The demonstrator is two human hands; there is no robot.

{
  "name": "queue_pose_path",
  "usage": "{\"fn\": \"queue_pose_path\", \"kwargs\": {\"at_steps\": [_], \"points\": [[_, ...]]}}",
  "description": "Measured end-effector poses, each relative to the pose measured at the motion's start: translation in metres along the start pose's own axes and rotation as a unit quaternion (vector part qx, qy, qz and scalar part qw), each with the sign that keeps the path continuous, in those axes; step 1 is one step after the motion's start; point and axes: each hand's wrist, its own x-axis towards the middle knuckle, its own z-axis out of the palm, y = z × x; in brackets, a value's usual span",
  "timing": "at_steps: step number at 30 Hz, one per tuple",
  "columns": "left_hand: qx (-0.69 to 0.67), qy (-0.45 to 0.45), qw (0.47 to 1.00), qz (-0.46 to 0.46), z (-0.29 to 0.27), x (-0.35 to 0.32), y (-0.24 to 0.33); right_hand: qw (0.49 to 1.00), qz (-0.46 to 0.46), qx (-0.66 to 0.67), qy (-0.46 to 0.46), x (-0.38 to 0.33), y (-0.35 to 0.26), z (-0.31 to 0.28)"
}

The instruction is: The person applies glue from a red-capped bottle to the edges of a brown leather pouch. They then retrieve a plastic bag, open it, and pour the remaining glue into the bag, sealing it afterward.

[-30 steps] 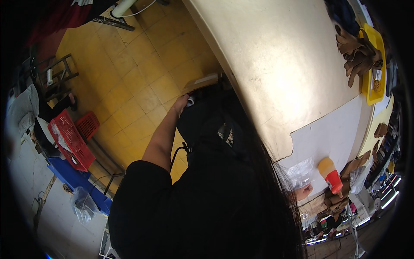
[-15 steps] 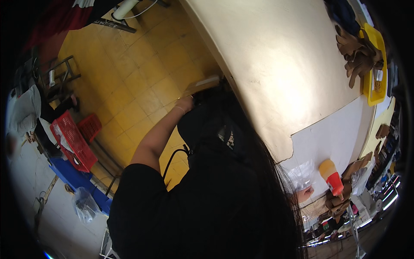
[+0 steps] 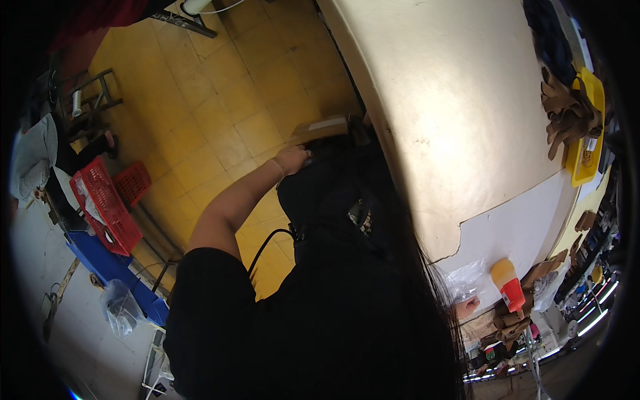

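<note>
My left hand [image 3: 292, 160] is low at my lap, below the table's edge. Its fingers look stretched forward over my dark clothing, and the tips are hard to make out. Just beyond it is a brown cardboard box [image 3: 319, 128] with a pale strip on top. My right hand [image 3: 468, 307] rests on the table, mostly hidden behind my long hair. Its visible fingers are curled, and what they hold, if anything, cannot be seen. Clear plastic [image 3: 465, 279] lies beside it. To its right is a squeeze bottle [image 3: 510, 283] with a yellowish body and red top.
A pale worktable [image 3: 440, 100] runs along my right. On its far side, brown cut pieces [image 3: 567, 113] lie by a yellow tray [image 3: 587, 160]. Red crates [image 3: 107, 207], a blue surface [image 3: 113, 273] and a plastic bag [image 3: 121, 310] are at left. The floor [image 3: 233, 87] is yellow tile.
The whole view has shifted slightly, with the table's things sitting lower. My left hand's fingers reach further forward over my lap. My right hand stays by the clear plastic.
</note>
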Motion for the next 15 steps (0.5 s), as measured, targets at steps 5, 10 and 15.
{"fn": "queue_pose_path", "kwargs": {"at_steps": [5, 10, 15], "points": [[0.172, -0.047, 0.984, 0.021, -0.001, 0.000, 0.004, 0.999, 0.016, 0.028, -0.020, 0.006, 0.007, -0.002], [0.223, -0.108, 0.968, 0.042, -0.006, 0.005, 0.008, 1.000, 0.021, -0.005, -0.007, -0.005, -0.003, 0.000], [0.205, -0.126, 0.970, 0.026, 0.022, 0.032, -0.006, 1.000, -0.006, -0.008, 0.022, -0.001, 0.002, 0.002]]}}
